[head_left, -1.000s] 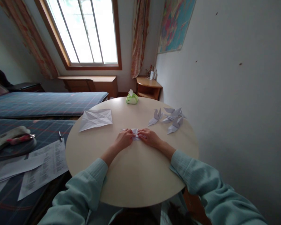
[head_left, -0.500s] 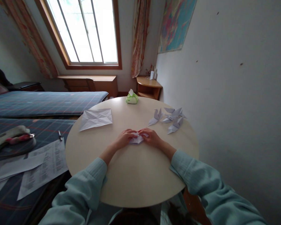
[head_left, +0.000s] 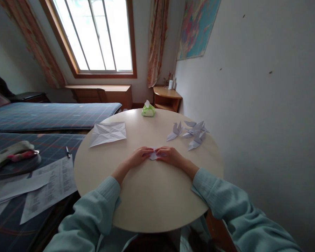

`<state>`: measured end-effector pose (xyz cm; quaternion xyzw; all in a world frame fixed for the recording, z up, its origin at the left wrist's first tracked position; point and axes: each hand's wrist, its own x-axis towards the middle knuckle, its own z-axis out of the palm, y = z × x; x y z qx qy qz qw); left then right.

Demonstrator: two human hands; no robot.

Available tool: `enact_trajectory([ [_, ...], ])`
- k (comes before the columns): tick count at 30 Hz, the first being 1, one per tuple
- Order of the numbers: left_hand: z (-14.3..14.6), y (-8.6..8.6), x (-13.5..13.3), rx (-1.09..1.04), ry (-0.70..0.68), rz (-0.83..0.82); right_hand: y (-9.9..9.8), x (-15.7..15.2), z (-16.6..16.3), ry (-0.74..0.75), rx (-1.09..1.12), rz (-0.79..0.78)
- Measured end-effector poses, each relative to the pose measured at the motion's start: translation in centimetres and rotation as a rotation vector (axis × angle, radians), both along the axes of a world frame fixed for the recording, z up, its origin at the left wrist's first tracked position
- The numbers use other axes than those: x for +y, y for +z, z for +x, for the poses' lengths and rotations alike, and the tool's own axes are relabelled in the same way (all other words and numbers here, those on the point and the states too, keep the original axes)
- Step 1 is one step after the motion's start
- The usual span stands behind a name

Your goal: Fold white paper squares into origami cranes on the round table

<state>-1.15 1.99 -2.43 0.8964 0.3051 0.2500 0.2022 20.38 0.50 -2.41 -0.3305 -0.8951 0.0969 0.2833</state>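
Between my two hands a small piece of folded white paper [head_left: 153,155] lies on the round table [head_left: 147,196]. My left hand [head_left: 140,156] is closed on its left side, fingers bent over the edge. From the right, my right hand [head_left: 170,156] grips the other side, its fingers close to those of the left. Much of the paper is hidden under the fingers. Several folded paper birds [head_left: 196,131] sit to the right beyond my right hand, one bird [head_left: 174,131] a little apart. A creased white sheet [head_left: 109,133] rests at the table's left.
A green tissue pack [head_left: 148,110] stands at the table's far edge. Left of the table, a plaid bed [head_left: 60,140] holds printed sheets [head_left: 51,185], a pen [head_left: 67,152] and a pale bag [head_left: 13,155]. The white wall [head_left: 265,122] rises close on the right.
My fingers have lowered and flattened over the folded paper, and less of it shows between my hands. The paper birds and the creased sheet stay where they were.
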Motion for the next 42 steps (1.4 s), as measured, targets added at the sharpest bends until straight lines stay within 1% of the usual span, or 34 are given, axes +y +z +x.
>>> enact_trajectory([
  [3,-0.2,-0.1,0.0,-0.034,-0.008,-0.033,0.0,0.1,0.2,0.01,-0.026,-0.003],
  [6,-0.3,-0.2,-0.1,-0.018,-0.009,-0.016,0.1,-0.1,0.2,0.021,-0.052,0.024],
  [13,-0.4,-0.2,-0.3,0.06,0.03,0.014,0.2,-0.8,-0.8,0.064,-0.15,0.214],
  [18,-0.6,0.1,-1.0,0.094,-0.03,0.096,-0.2,-0.8,-0.9,0.063,-0.237,0.27],
  [20,-0.7,0.1,-1.2,0.091,-0.042,0.111,-0.3,-0.8,-0.9,0.064,-0.237,0.271],
  [24,-0.8,-0.2,-1.1,0.067,-0.021,0.106,-0.1,-0.8,-1.1,0.068,-0.184,0.293],
  [26,-0.9,-0.4,-1.0,0.053,-0.027,0.093,-0.1,-0.8,-1.3,0.065,-0.145,0.283],
  [31,-1.4,-0.4,-0.9,0.046,-0.031,0.081,-0.4,-0.8,-1.4,0.01,-0.144,0.141],
  [36,-1.4,-0.2,-1.2,0.074,-0.029,0.171,-0.5,-0.7,-1.4,0.01,-0.13,0.11],
  [42,-1.3,-0.2,-1.3,0.089,-0.051,0.233,0.1,-0.9,-1.2,0.03,-0.154,0.083],
])
